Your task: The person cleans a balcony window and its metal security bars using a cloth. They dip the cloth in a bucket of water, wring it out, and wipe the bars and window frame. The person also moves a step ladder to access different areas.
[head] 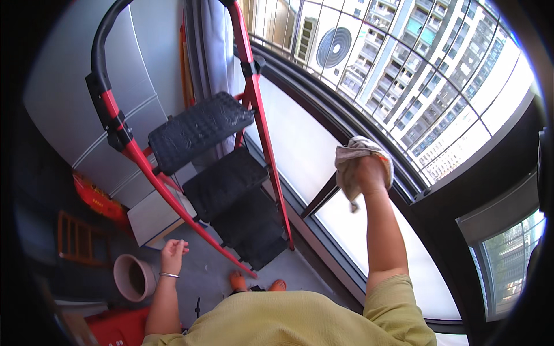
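Observation:
My right hand grips a crumpled pale cloth with dark stripes, reaching out over the dark window frame. The cloth covers most of the fingers, and one corner hangs down. Whether it presses on the frame I cannot tell. On the other side, my left hand hangs free above the floor with its fingers loosely curled, holding nothing; a metal bangle circles the wrist. In front of me stands an unfolded red stepladder with wide black treads.
A bucket with dark contents stands at the left, near a wooden chair-like frame. Behind the ladder are a white box, a red bag and a grey curtain. Outside the window, a metal grille crosses the opening.

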Motion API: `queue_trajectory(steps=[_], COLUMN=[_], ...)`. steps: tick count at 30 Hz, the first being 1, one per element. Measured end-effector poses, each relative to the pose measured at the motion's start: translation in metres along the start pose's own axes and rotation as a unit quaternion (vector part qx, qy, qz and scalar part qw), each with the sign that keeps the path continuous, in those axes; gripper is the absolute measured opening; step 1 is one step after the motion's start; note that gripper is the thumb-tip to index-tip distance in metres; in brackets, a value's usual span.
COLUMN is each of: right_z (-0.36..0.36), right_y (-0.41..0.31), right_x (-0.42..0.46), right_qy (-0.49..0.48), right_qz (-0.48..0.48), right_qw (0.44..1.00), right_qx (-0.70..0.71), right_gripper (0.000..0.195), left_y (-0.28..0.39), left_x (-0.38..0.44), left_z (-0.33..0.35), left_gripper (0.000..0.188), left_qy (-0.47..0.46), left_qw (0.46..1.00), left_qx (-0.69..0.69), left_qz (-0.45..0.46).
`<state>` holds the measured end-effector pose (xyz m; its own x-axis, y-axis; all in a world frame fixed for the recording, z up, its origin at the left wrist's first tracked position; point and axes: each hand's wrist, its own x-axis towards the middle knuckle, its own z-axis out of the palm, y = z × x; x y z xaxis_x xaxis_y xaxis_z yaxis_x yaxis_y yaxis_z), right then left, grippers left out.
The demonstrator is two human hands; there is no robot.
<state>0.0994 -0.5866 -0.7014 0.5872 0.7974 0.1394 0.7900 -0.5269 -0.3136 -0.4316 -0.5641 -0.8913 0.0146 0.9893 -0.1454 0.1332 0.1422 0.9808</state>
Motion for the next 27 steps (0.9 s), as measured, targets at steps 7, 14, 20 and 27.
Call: queue_trajectory(steps=[7, 14, 20, 27], right_z=[0.056, 0.077, 0.102, 0.155], right_y=[-0.045, -0.154, -0.121, -0.131], right_x=[-0.030, -0.126, -0.159, -0.185], right_qy=[0.185, -0.137, -0.231, -0.026], right_qz=[-0.124, -0.012, -0.046, -0.038], right_qw=[0.630, 0.749, 0.783, 0.777], right_qx=[0.744, 0.649, 0.576, 0.628], right_gripper=[0.028, 0.023, 0.062, 0.065], left_y=[0.059, 0.100, 0.116, 0.098], left_x=[0.025, 0.028, 0.043, 0.041], left_z=[0.017, 0.139, 0.123, 0.153], left_gripper=[0.015, 0.036, 0.034, 0.047], left_qy=[-0.276, -0.503, -0.456, -0.598], left_qw=[0.954, 0.813, 0.781, 0.734], left_qx=[0.032, -0.280, -0.330, -0.261], left_qz=[0.113, -0.083, -0.270, -0.189])
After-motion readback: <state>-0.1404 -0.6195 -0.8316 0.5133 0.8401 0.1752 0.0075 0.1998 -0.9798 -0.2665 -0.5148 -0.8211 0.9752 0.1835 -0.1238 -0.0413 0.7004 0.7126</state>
